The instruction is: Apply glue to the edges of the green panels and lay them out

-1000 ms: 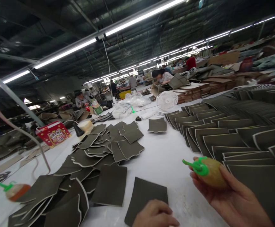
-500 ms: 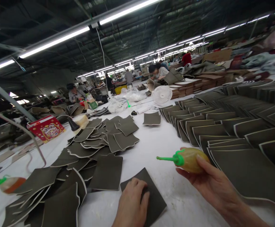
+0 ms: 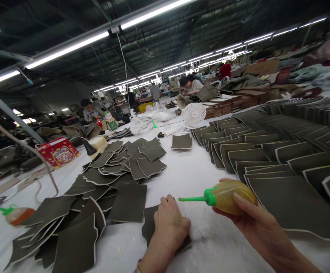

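My right hand (image 3: 250, 216) is wrapped round a soft squeeze bottle (image 3: 230, 195) of yellowish glue. The bottle lies sideways in the air, its long green nozzle pointing left above the white tabletop. My left hand (image 3: 170, 223) has its fingers curled over a dark grey leather-like piece (image 3: 148, 225) and grips it near its far edge; the fingertips are partly hidden. Just left of that piece rests another flat grey piece (image 3: 129, 203), part of a loose heap (image 3: 102, 178) of similar pieces with pale edges.
Overlapping rows of grey pieces (image 3: 292, 201) cover the right side of the table. A second glue bottle (image 3: 19, 216) lies at the left edge. Farther back are a red box (image 3: 58, 151), a white fan (image 3: 193, 113), plastic bags (image 3: 142, 125) and several people at work.
My left hand has closed and shifted up and right over the piece, which has turned beneath it. In my right hand the bottle has levelled out, its nozzle tip lower and farther left.
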A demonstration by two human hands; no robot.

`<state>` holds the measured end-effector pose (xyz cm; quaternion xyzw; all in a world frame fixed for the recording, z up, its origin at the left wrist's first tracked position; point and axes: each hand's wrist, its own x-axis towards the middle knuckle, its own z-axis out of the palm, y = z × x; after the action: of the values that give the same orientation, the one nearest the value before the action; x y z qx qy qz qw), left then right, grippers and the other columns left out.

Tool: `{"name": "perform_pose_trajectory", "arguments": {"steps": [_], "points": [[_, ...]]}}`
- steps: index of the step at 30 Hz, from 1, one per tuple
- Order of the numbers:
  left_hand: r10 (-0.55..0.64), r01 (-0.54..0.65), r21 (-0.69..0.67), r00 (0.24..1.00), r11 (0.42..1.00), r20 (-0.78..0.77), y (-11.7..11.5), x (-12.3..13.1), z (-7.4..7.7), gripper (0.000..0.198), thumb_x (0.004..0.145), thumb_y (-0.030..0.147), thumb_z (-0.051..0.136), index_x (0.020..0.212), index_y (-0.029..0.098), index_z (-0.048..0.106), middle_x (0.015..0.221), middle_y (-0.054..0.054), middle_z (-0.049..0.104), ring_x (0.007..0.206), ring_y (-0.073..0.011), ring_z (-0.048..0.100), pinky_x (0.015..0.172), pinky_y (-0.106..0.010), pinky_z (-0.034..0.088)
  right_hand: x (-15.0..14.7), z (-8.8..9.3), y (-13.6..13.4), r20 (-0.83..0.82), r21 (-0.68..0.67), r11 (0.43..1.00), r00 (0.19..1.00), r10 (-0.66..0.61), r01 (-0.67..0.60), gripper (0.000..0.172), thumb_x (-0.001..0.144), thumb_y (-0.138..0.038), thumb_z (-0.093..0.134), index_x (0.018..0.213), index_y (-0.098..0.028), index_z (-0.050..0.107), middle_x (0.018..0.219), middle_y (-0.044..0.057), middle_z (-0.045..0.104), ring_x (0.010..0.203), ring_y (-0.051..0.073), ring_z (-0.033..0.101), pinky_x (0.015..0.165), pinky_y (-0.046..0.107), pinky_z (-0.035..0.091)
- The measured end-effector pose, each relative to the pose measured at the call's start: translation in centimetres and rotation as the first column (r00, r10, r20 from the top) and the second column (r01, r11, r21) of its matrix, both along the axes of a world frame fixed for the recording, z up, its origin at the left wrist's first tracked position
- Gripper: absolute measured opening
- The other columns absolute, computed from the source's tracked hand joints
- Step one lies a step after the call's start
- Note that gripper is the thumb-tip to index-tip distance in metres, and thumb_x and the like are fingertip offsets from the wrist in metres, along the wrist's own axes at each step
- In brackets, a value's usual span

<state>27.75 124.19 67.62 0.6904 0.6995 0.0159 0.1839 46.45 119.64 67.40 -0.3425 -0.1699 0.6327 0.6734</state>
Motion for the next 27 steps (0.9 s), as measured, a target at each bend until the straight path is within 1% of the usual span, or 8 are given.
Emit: {"name": "perform_pose_trajectory", "arguments": {"steps": [3, 6, 10, 13, 17, 20, 23, 27], "points": [[-0.044, 0.044, 0.004, 0.998, 0.999, -0.051, -0.5, 0.2, 0.0, 0.048, 0.067, 0.012, 0.051, 0.115, 0.009, 0.05, 0.113, -0.02, 0.051, 0.107, -0.0353, 0.052, 0.085, -0.045, 0.044, 0.4, 0.0, -0.4, 0.036, 0.003, 1.0, 0.999, -0.004, 0.004, 0.05, 0.068, -0.032, 0.078, 0.114, -0.026, 0.059, 0.107, 0.004, 0.066, 0.091, 0.024, 0.064, 0.074, 0.035, 0.058], [-0.113, 0.118, 0.035, 0.987, 0.992, -0.113, -1.3, -0.4, 0.0, 0.047, 0.068, 0.007, 0.045, 0.115, 0.011, 0.051, 0.115, -0.018, 0.05, 0.108, -0.0323, 0.051, 0.083, -0.042, 0.045, 1.1, -0.1, -0.9, 0.153, -0.002, 1.0, 0.988, -0.017, 0.018, 0.055, 0.068, -0.035, 0.078, 0.117, -0.027, 0.055, 0.106, 0.004, 0.066, 0.093, 0.023, 0.063, 0.076, 0.032, 0.057], [-0.09, 0.1, 0.038, 0.973, 0.994, -0.213, -1.8, -2.0, 0.2, 0.038, 0.073, 0.01, 0.044, 0.11, 0.009, 0.054, 0.108, -0.018, 0.052, 0.103, -0.0315, 0.053, 0.082, -0.041, 0.045, 1.7, 0.1, -1.4, 0.363, 0.009, 1.0, 0.931, -0.024, 0.022, 0.056, 0.067, -0.038, 0.078, 0.116, -0.027, 0.053, 0.097, 0.004, 0.067, 0.089, 0.021, 0.062, 0.075, 0.026, 0.054], [-0.105, 0.114, 0.018, 0.959, 0.993, -0.262, -1.3, -2.9, 0.4, 0.033, 0.074, 0.012, 0.046, 0.105, 0.008, 0.057, 0.106, -0.019, 0.054, 0.1, -0.0323, 0.055, 0.082, -0.042, 0.045, 1.5, 0.1, -1.2, 0.486, 0.029, 1.0, 0.874, -0.022, 0.009, 0.055, 0.07, -0.041, 0.075, 0.117, -0.025, 0.051, 0.093, 0.004, 0.066, 0.086, 0.022, 0.061, 0.074, 0.027, 0.052], [-0.177, 0.176, -0.027, 0.957, 0.984, -0.231, -0.3, -3.2, 0.7, 0.029, 0.074, 0.011, 0.047, 0.099, 0.007, 0.061, 0.102, -0.021, 0.058, 0.096, -0.0347, 0.059, 0.08, -0.043, 0.046, 0.9, -0.4, -0.5, 0.612, 0.05, 0.997, 0.791, 0.021, -0.065, 0.056, 0.075, -0.045, 0.071, 0.121, -0.026, 0.046, 0.094, 0.004, 0.063, 0.086, 0.022, 0.06, 0.075, 0.03, 0.049], [-0.215, 0.214, -0.029, 0.95, 0.976, -0.225, 0.3, -3.5, 1.0, 0.031, 0.076, 0.007, 0.041, 0.098, 0.007, 0.063, 0.101, -0.023, 0.061, 0.092, -0.0357, 0.061, 0.077, -0.045, 0.046, 0.6, -0.5, -0.2, 0.68, 0.076, 0.992, 0.733, 0.021, -0.099, 0.057, 0.075, -0.046, 0.07, 0.122, -0.025, 0.044, 0.094, 0.003, 0.061, 0.084, 0.021, 0.059, 0.074, 0.031, 0.048], [-0.264, 0.264, -0.026, 0.943, 0.964, -0.204, 0.5, -4.1, 1.3, 0.035, 0.079, 0.007, 0.036, 0.098, 0.011, 0.064, 0.099, -0.019, 0.063, 0.09, -0.0325, 0.062, 0.078, -0.042, 0.045, 0.3, 0.1, -0.1, 0.742, 0.085, 0.99, 0.671, 0.013, -0.114, 0.056, 0.074, -0.047, 0.07, 0.119, -0.025, 0.044, 0.088, 0.001, 0.06, 0.078, 0.02, 0.059, 0.068, 0.029, 0.048], [-0.364, 0.365, 0.028, 0.93, 0.93, -0.05, 0.2, -4.9, 1.0, 0.039, 0.083, 0.01, 0.033, 0.103, 0.021, 0.064, 0.099, -0.01, 0.065, 0.088, -0.0252, 0.063, 0.077, -0.034, 0.044, -0.1, 0.8, 0.0, 0.844, 0.12, 0.981, 0.536, -0.02, -0.152, 0.051, 0.074, -0.048, 0.069, 0.114, -0.025, 0.047, 0.092, 0.001, 0.059, 0.077, 0.02, 0.059, 0.068, 0.028, 0.048]]}}
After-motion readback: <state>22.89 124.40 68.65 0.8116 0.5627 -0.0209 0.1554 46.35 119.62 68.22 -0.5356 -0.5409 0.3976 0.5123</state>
